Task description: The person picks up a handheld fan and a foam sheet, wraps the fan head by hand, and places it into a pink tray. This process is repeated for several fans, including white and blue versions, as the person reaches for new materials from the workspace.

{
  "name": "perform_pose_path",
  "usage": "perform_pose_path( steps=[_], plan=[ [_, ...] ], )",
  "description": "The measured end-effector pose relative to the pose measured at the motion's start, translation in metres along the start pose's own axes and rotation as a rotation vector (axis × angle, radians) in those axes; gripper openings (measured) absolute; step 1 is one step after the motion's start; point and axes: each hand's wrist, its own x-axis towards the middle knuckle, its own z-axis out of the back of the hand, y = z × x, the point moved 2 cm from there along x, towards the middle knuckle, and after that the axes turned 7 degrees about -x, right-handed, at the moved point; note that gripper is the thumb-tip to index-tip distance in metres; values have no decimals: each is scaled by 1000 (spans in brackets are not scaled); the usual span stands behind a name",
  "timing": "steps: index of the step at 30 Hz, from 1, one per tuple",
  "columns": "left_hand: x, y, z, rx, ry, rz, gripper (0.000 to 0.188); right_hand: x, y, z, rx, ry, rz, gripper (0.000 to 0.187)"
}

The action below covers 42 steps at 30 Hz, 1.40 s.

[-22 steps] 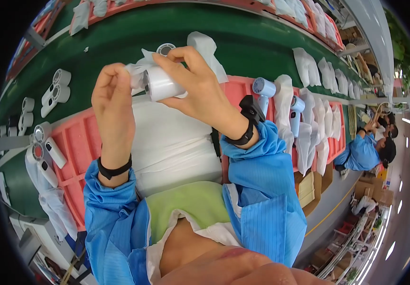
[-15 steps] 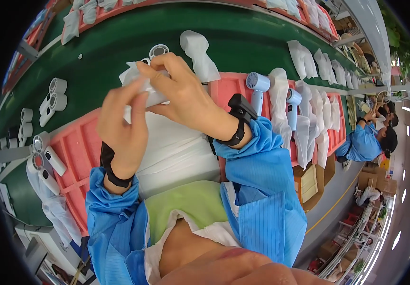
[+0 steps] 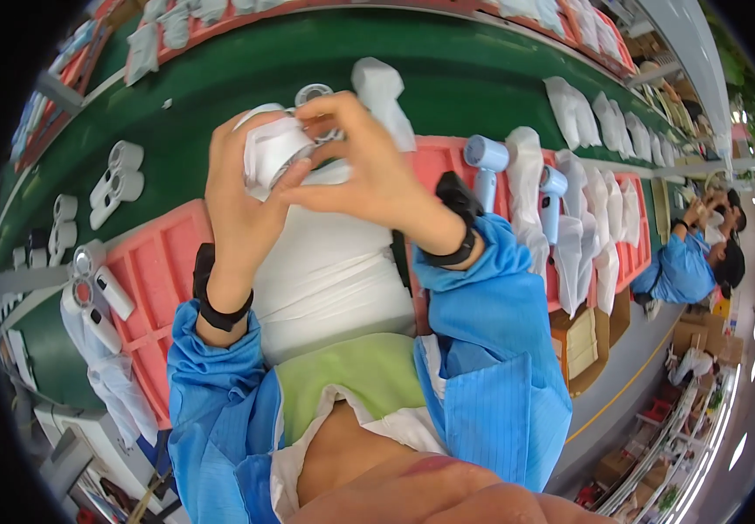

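Above the work surface, my left hand point(image 3: 242, 188) curls around the white handheld fan point(image 3: 274, 150), whose round head is partly covered by thin white wrapping. My right hand point(image 3: 364, 170) reaches in from the other side, thumb and fingers bent in a C against the fan's near edge. Below both hands lies a thick stack of white bags point(image 3: 334, 271). Just beyond my right fingers, another white fan point(image 3: 314, 94) rests on the green belt, partly hidden. A wrapped item in a white bag point(image 3: 380, 100) lies beside it.
At right, a pink tray point(image 3: 434, 162) holds blue fans point(image 3: 486, 155) and several white-bagged pieces. Another pink tray point(image 3: 155, 288) is at left, with white fans point(image 3: 122, 183) behind it on the green belt point(image 3: 220, 83). A co-worker in blue point(image 3: 683, 262) is at far right.
The fan has turned in my hands, so its round, wrapped head now shows between them. My left hand has risen and wraps around it; my right fingers have spread into a wider curve.
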Motion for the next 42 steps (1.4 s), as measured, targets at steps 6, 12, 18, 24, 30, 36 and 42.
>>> perform_pose_path(
  steps=[6, 12, 18, 24, 30, 36, 42],
  plan=[
    [2, -5, 20, -696, -36, -4, 43, -4, -15, -3, -23, 251, 22, 62],
    [-5, -1, 22, -137, -248, -49, 39, -6, -25, -16, -378, -41, 79, 46],
    [-13, -15, 16, 133, -221, -391, 25, -9, -14, -26, -413, -69, 54, 41],
    [2, 15, 36, -108, -316, -56, 18, -6, -6, -3, -223, 167, 35, 33],
    [-13, 41, -16, -102, 10, 63, 15, 18, -88, 65, -604, -14, -440, 33],
    [-58, 43, -79, 171, 450, 130, 25, -6, -191, 90, -1390, -367, -334, 30],
    [-73, 58, -88, 321, 434, 4, 22, 11, -139, 39, -770, 271, -291, 45]
  ],
)
